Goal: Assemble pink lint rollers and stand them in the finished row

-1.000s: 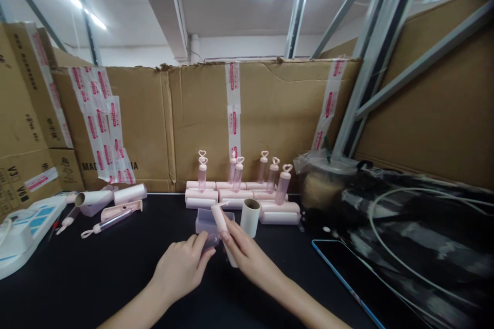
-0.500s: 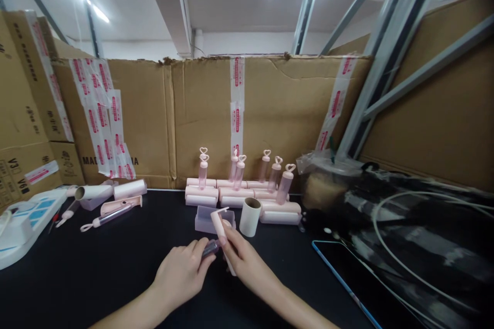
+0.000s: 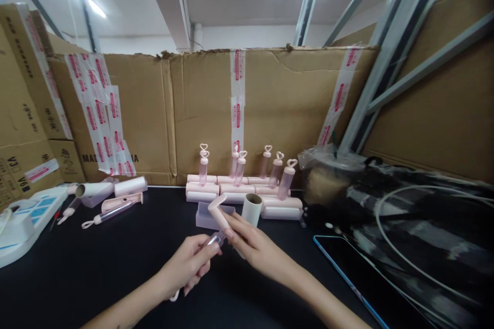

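My left hand [image 3: 192, 262] is closed around a clear lint roller handle [image 3: 217, 238], whose light loop end pokes out below the palm. The fingers of my right hand [image 3: 250, 240] grip a pink lint roller frame [image 3: 218, 214], its bent end pointing up. The handle's tip meets the frame's side; whether they are joined, I cannot tell. Just behind my right hand stands a white paper roll [image 3: 251, 209] with a brown core, upright. A translucent lilac cover [image 3: 206, 216] lies beside it, partly hidden by the frame.
Several assembled pink lint rollers [image 3: 283, 203] with heart-topped handles stand along the cardboard wall [image 3: 200, 97]. Loose rolls [image 3: 130, 186] and a handle [image 3: 111, 214] lie at left near a white power strip [image 3: 27, 226]. A phone or tablet [image 3: 355, 277], a drink cup [image 3: 328, 180] and a cable [image 3: 380, 226] are right.
My left hand has turned, so the handle now points up to the right with its loop showing below. The frame has rotated in my right hand, its bent end now facing another way.
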